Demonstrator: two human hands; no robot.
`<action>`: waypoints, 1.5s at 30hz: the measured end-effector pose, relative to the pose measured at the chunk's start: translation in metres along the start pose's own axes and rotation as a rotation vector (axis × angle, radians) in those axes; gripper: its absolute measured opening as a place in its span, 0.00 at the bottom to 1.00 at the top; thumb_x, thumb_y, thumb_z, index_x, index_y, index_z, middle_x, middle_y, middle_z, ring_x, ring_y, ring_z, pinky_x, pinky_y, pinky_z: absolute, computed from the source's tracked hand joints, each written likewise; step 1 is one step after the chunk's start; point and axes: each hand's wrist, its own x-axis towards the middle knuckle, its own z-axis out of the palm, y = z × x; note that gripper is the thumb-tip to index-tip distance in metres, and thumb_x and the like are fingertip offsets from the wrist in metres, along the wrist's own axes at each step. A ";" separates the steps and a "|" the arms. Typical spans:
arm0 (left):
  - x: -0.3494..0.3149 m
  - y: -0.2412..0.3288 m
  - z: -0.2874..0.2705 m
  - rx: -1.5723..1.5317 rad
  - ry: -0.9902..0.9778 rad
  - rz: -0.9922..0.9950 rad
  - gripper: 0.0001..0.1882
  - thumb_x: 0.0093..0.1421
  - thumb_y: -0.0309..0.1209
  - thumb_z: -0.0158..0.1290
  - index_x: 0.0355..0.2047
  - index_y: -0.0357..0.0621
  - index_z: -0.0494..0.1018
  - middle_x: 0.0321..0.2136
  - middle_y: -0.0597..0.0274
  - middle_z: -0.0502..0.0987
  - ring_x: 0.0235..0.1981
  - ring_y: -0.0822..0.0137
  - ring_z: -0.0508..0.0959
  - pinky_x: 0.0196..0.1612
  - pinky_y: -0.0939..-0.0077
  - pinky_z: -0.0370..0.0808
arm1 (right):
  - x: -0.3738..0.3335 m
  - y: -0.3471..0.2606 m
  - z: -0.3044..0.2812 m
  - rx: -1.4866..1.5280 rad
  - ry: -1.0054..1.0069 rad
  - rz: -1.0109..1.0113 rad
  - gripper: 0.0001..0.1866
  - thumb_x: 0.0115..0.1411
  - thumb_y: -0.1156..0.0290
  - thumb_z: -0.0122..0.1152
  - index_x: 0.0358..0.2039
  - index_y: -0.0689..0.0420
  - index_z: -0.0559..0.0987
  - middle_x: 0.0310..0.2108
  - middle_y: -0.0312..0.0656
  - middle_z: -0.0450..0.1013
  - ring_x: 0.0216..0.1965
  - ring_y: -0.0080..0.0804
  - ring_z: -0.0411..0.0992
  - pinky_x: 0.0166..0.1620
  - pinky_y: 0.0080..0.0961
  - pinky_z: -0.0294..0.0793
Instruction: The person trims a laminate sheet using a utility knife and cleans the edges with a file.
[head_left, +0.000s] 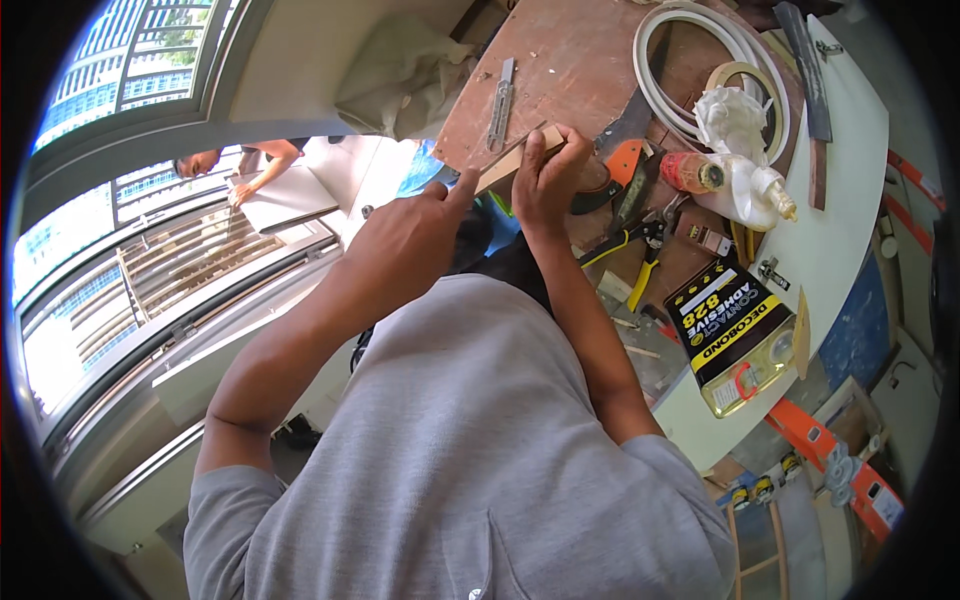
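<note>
I am watching from far away, and I can see the right hand (pixel 545 180) wrapped tight around a flat piece of wood (pixel 507 168), with the thumb on top. The left hand (pixel 422 225) is up at the other end of the wood, but its fingers are mostly turned away from me, so I can't tell if they are pinched on it or only touching it. The wood slants between the two hands, by the near edge of the brown table (pixel 575 50), close to the table's left corner. Just past it, a gray cutter knife (pixel 502 105) lies on the table near that same corner. To the right of the right hand I see a saw handle (pixel 625 162) in orange and black. Nearer to me are pliers (pixel 645 268) with yellow and black grips. A big white coil (pixel 645 50) lies toward the table's far right side, and a red bottle (pixel 688 172) is nearer than that. A black and yellow can (pixel 735 335) is at the left edge of a white board (pixel 850 150). Over by the window, another person (pixel 270 152) has a hand on a white panel (pixel 287 203).
</note>
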 end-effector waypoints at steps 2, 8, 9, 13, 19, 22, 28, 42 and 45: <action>-0.002 -0.002 0.004 0.024 -0.014 0.003 0.41 0.59 0.17 0.51 0.74 0.39 0.57 0.39 0.40 0.79 0.35 0.41 0.83 0.42 0.48 0.78 | 0.000 0.004 0.003 -0.025 0.009 -0.014 0.17 0.70 0.68 0.57 0.51 0.66 0.65 0.49 0.59 0.65 0.51 0.59 0.68 0.56 0.50 0.69; 0.005 -0.011 0.023 -0.017 0.014 0.041 0.42 0.58 0.15 0.50 0.74 0.37 0.56 0.39 0.39 0.80 0.36 0.40 0.83 0.42 0.47 0.78 | -0.001 0.011 0.007 -0.080 0.058 -0.094 0.19 0.69 0.69 0.58 0.51 0.67 0.65 0.49 0.60 0.65 0.51 0.59 0.68 0.56 0.51 0.68; 0.012 -0.013 0.026 -0.030 0.005 0.035 0.42 0.57 0.15 0.49 0.74 0.37 0.56 0.40 0.39 0.80 0.36 0.40 0.83 0.43 0.47 0.78 | -0.002 0.011 0.008 -0.087 0.066 -0.109 0.19 0.69 0.69 0.58 0.51 0.67 0.64 0.49 0.60 0.65 0.51 0.59 0.68 0.56 0.51 0.68; 0.036 -0.024 0.038 0.027 0.018 0.052 0.42 0.57 0.15 0.50 0.73 0.36 0.56 0.40 0.38 0.80 0.37 0.41 0.83 0.43 0.47 0.78 | -0.010 0.010 0.006 -0.061 0.046 -0.076 0.19 0.69 0.70 0.57 0.52 0.68 0.64 0.49 0.61 0.65 0.51 0.59 0.68 0.57 0.50 0.68; 0.003 -0.003 -0.003 -0.009 -0.021 0.048 0.40 0.60 0.17 0.49 0.74 0.36 0.55 0.39 0.40 0.79 0.37 0.42 0.83 0.44 0.47 0.78 | -0.002 0.011 0.007 -0.050 0.032 -0.054 0.19 0.71 0.69 0.55 0.54 0.68 0.64 0.50 0.61 0.65 0.51 0.60 0.69 0.57 0.51 0.68; -0.003 -0.007 0.011 -0.020 -0.029 0.029 0.39 0.61 0.17 0.48 0.74 0.35 0.55 0.40 0.39 0.79 0.37 0.41 0.83 0.45 0.47 0.77 | 0.001 0.003 0.007 -0.097 0.068 -0.129 0.18 0.70 0.70 0.54 0.55 0.67 0.67 0.51 0.61 0.67 0.53 0.60 0.68 0.57 0.52 0.68; 0.029 -0.028 0.042 -0.004 -0.033 0.043 0.39 0.59 0.17 0.49 0.73 0.38 0.58 0.41 0.40 0.80 0.39 0.40 0.83 0.44 0.46 0.77 | -0.002 0.005 0.004 -0.132 0.042 -0.141 0.17 0.71 0.71 0.53 0.55 0.66 0.68 0.50 0.61 0.67 0.53 0.59 0.67 0.57 0.51 0.67; 0.008 -0.036 0.042 0.011 -0.090 -0.013 0.40 0.60 0.16 0.49 0.74 0.38 0.57 0.43 0.40 0.80 0.41 0.40 0.83 0.45 0.48 0.78 | -0.003 0.007 0.009 -0.118 0.043 -0.111 0.16 0.71 0.71 0.53 0.54 0.65 0.68 0.51 0.60 0.68 0.52 0.61 0.70 0.56 0.51 0.70; 0.023 -0.048 0.050 -0.029 -0.028 0.002 0.41 0.59 0.17 0.51 0.75 0.40 0.56 0.44 0.40 0.80 0.41 0.40 0.83 0.45 0.48 0.78 | 0.002 0.003 0.010 -0.116 0.002 -0.117 0.17 0.71 0.69 0.55 0.55 0.65 0.68 0.52 0.60 0.68 0.52 0.60 0.70 0.56 0.51 0.70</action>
